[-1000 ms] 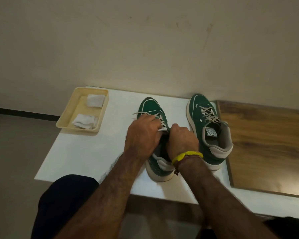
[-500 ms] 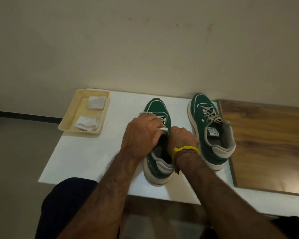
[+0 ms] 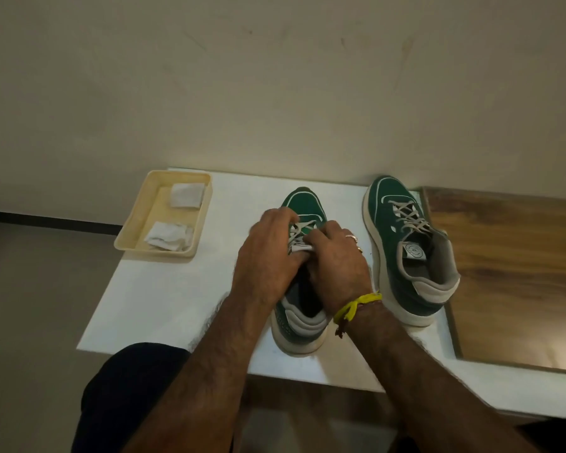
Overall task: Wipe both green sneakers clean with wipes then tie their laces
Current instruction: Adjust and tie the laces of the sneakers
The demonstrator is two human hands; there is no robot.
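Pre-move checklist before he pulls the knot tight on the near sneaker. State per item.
1. Both hands on the laces: left hand and right hand grip them: ok.
2. Left sneaker flat on the white table: ok.
3. Knot formed: hidden by fingers, cannot tell.
4. Right sneaker clear of the hands: ok.
5. Right sneaker's bow tied: cannot tell.
6. Wipes back in the tray: ok.

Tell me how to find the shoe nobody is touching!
Look at the white table by the wall. Two green sneakers stand on it, toes toward the wall; skip the left sneaker with both hands on its laces. The right sneaker is the one you want: it sits next to the wooden board, no hand on it, its whole opening showing.
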